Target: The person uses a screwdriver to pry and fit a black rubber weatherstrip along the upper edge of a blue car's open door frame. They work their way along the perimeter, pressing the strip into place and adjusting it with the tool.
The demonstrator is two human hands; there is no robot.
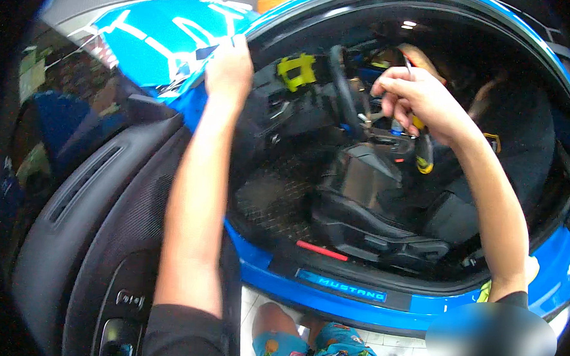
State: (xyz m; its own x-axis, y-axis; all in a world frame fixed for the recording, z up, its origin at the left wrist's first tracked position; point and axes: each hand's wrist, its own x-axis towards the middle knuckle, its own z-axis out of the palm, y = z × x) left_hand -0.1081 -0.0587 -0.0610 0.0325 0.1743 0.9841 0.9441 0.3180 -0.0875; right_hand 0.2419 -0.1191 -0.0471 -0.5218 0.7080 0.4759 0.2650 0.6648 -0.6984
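Observation:
My left hand (229,72) is closed at the front edge of the blue car's door opening, beside the glossy blue fender (157,42). A small dark flat piece (206,52) shows next to its fingers, and what they grip is hidden. My right hand (421,101) is raised inside the opening, in front of the seats. Its fingers are curled round a slim tool (423,156) with a black and yellow handle. The thin end points up above the fingers, and the handle hangs below the palm. Whether it is a knife is not clear.
The open door (123,195) stands at my left. Inside are the steering wheel (343,84), a yellow-green piece (297,72) on the dash and a black seat (368,195). A red strip (322,250) lies by the sill (342,285). A yellowish cloth (530,271) is near my right elbow.

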